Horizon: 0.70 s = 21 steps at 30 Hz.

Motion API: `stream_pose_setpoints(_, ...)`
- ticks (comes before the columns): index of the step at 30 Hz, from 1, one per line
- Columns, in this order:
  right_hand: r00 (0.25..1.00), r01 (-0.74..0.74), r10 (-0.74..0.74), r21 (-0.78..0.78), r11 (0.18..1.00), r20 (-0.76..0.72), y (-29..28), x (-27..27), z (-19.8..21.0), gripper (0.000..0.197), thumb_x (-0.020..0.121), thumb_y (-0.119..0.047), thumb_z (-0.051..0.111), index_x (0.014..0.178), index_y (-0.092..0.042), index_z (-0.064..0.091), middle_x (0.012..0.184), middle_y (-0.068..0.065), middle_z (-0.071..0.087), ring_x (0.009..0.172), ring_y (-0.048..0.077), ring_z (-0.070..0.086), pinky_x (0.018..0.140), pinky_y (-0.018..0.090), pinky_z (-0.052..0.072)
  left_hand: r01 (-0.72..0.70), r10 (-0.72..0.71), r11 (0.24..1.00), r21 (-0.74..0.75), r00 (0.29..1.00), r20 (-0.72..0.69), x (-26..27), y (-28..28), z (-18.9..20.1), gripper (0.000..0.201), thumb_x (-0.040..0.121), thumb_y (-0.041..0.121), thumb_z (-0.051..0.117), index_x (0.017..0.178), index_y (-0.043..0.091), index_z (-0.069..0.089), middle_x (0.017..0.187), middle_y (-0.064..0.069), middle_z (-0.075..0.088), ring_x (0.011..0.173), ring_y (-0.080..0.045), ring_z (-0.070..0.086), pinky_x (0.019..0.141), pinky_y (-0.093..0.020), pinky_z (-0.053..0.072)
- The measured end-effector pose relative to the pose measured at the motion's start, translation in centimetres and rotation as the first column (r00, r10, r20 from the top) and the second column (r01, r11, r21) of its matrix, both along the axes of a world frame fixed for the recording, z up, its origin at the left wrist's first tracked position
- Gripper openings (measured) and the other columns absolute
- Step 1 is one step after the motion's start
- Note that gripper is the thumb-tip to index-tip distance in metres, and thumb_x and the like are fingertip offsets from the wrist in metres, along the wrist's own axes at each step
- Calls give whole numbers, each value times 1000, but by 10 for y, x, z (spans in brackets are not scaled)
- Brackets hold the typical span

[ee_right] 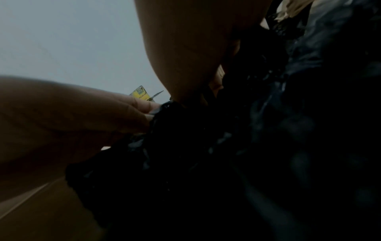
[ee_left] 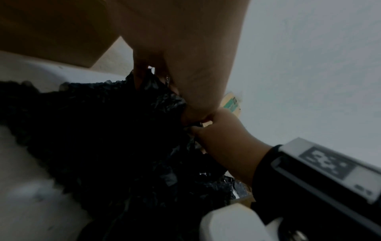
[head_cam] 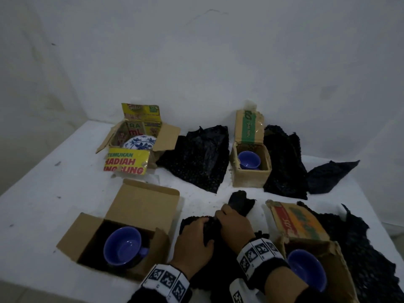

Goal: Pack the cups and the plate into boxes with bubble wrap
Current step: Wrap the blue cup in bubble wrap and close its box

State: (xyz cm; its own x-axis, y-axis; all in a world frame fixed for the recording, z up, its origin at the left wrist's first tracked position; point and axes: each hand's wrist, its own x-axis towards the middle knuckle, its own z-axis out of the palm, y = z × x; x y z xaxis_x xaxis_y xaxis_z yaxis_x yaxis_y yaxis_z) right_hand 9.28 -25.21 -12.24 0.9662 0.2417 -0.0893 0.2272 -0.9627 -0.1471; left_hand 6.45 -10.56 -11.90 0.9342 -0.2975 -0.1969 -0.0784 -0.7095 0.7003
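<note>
A: What do the hands have hold of?

B: Both grip one sheet of black bubble wrap [head_cam: 218, 232] lying on the white table [head_cam: 54, 193]. The left hand [head_cam: 194, 239] has its fingers curled into the crumpled middle; the right hand [head_cam: 234, 226] is closed round a bunched end that sticks up past its knuckles. In the left wrist view the two hands touch at the fingertips.

A: What crowds them?

B: Boxes on both sides. To the left, an open plain cardboard box [head_cam: 91, 232] with a blue cup [head_cam: 122, 246] on dark lining. To the right, a torn printed box [head_cam: 328, 254] holding another blue cup [head_cam: 306, 272] — the right forearm covers part of it. More black wrap [head_cam: 360, 248] spreads behind that box to the table's right edge.

A: And further out?

B: A small box with a green band [head_cam: 251, 169] holds a third blue cup [head_cam: 249, 159]. A yellow printed box [head_cam: 133, 147] holds the blue-and-white plate [head_cam: 140, 143], tilted. A loose wrap sheet [head_cam: 196, 158] lies between those two, others to the right.

A: Open room?

B: Bare table between the hands and the far boxes, and along the left side.

A: Anything unclear?

B: The right wrist view is very dark — only fingers and black folds show.
</note>
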Motion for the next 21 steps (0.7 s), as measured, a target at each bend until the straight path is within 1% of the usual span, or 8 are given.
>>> stream_pose_setpoints(3, 994, -12, 5, 61, 998, 107, -5, -1, 6, 20, 58, -9, 74, 68, -16, 59, 79, 5, 54, 61, 25, 56, 36, 24, 29, -3, 0, 998, 56, 998, 60, 3, -3, 2, 49, 81, 43, 54, 127, 34, 38, 126, 9, 50, 118, -18, 44, 99, -41, 41)
stream_pose_setpoints(5, 980, 7, -29, 112, 994, 198, -8, 0, 16, 10, 58, -12, 67, 62, -18, 61, 75, 4, 55, 62, 25, 54, 34, 25, 33, 3, -17, 994, 107, 992, 125, 5, -5, 10, 43, 79, 44, 52, 119, 33, 42, 116, 7, 54, 110, -20, 47, 93, -41, 42)
stream_pose_setpoints(8, 935, 36, -101, 193, 981, 340, -11, 1, 40, 8, 66, -18, 58, 65, -21, 64, 87, 3, 60, 74, 27, 52, 52, 33, 41, 12, -42, 993, 121, 969, 245, 8, -8, 32, 25, 87, 32, 49, 111, 28, 45, 104, 3, 57, 95, -19, 50, 79, -33, 42)
stream_pose_setpoints(11, 901, 57, -133, 191, 980, 414, -16, -1, 64, 5, 70, -22, 60, 72, -25, 64, 113, 2, 61, 103, 27, 49, 80, 37, 32, 35, -20, 998, -53, 963, 267, 14, -6, 54, 20, 91, 17, 45, 106, 28, 36, 83, -3, 62, 59, -16, 47, 50, -29, 32)
stream_pose_setpoints(15, 860, 35, -127, 190, 981, 495, -21, -2, 87, 14, 67, -19, 62, 81, -24, 61, 122, -1, 60, 122, 24, 44, 108, 54, 17, 68, 18, 960, -273, 953, 302, 29, 13, 79, 35, 83, -4, 42, 86, 29, 31, 72, -13, 44, 60, -37, 42, 54, -34, 30)
stream_pose_setpoints(17, 873, 35, -141, 228, 973, 467, -21, -2, 99, 18, 66, -18, 60, 83, -25, 57, 112, -4, 64, 113, 19, 49, 111, 56, 13, 119, -11, 925, -362, 958, 287, 34, 27, 96, 35, 81, -9, 38, 82, 26, 34, 77, -7, 41, 64, -33, 45, 58, -36, 39)
stream_pose_setpoints(19, 920, 7, -148, 363, 932, 362, -18, -2, 112, 17, 70, -16, 55, 83, -26, 51, 86, -2, 65, 87, 20, 57, 108, 54, 26, 159, -36, 896, -414, 957, 288, 39, 45, 112, 38, 80, -14, 37, 77, 24, 39, 77, 2, 45, 64, -22, 48, 63, -35, 46)
stream_pose_setpoints(21, 967, -36, -100, 509, 860, 236, -7, -8, 125, 17, 74, -14, 52, 84, -27, 46, 72, 4, 57, 66, 22, 53, 79, 51, 47, 192, -56, 901, -389, 941, 334, 43, 65, 124, 45, 75, -17, 38, 73, 27, 47, 78, 8, 53, 70, -9, 53, 68, -21, 45)
